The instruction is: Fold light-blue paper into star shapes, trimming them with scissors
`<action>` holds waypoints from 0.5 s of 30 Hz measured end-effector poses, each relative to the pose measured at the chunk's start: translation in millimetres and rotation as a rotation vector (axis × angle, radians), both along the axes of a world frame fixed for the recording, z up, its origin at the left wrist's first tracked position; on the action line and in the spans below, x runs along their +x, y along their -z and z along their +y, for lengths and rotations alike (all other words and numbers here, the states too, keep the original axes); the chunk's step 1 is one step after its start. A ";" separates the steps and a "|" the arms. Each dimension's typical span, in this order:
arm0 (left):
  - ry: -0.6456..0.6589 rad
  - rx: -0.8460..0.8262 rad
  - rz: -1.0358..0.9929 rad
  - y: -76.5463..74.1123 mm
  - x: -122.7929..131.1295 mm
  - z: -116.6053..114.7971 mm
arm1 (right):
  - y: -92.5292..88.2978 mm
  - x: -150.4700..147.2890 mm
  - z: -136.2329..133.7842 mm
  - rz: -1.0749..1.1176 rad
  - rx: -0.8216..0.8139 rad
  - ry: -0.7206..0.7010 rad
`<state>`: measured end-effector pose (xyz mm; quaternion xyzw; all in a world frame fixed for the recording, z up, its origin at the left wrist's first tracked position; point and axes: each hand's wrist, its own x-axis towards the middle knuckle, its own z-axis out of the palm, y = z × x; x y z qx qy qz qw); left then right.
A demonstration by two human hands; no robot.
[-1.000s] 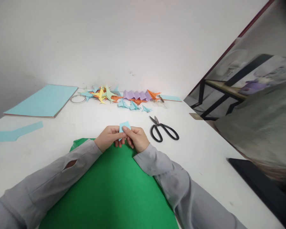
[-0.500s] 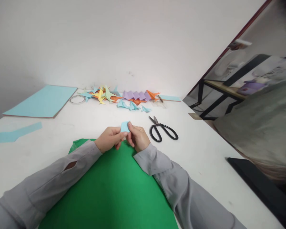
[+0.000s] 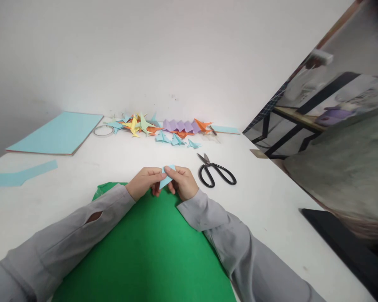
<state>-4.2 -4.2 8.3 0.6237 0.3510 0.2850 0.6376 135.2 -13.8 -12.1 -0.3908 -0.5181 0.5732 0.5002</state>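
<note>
At the far left of the desk (image 3: 91, 161), a bent blue strip (image 3: 22, 176) is laid flat and cut off by the edge of the view. Behind it a blue pad (image 3: 56, 133) is seen near the wall, with a thin ring (image 3: 103, 135) placed just beside its right edge. Next, folded birds (image 3: 141, 125) in yellow, green, blue and orange are heaped together.

In front of them the left hand (image 3: 144, 183) is held over the far end of a green sheet (image 3: 141, 251). The slip (image 3: 166, 180), small and light blue, is pinched between its thumb and curled fingers; the thumb is pressed flat across the slip's left side. The slip is held tilted between the two hands, its pointed lower end left free below the left thumb, its upper end partly covered by the right thumb. By the right hand (image 3: 184, 183) the slip is gripped from the other side, thumb on top, the other fingers bent beneath and partly hidden.

Behind the hands, purple pleated paper (image 3: 179, 126) is set above small blue birds (image 3: 177, 140). To the right, scissors (image 3: 209, 164) are left slightly parted on the desk, well apart from the slip. Farther right, a shelf (image 3: 297, 116) is seen, blurred.
</note>
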 end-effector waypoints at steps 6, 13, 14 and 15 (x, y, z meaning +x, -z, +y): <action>0.049 0.056 0.051 2.1 -1.0 0.6 | -2.8 0.3 -1.4 -0.030 0.027 -0.016; 0.078 0.115 0.068 -6.0 -4.0 1.0 | -3.2 -1.9 -2.3 0.007 -0.037 0.007; 0.071 0.125 0.072 -6.4 -4.0 1.0 | -3.2 -2.3 -2.3 0.014 -0.041 0.018; 0.066 0.131 0.073 -6.2 -3.8 0.9 | -3.1 -2.7 -2.1 0.021 -0.043 0.030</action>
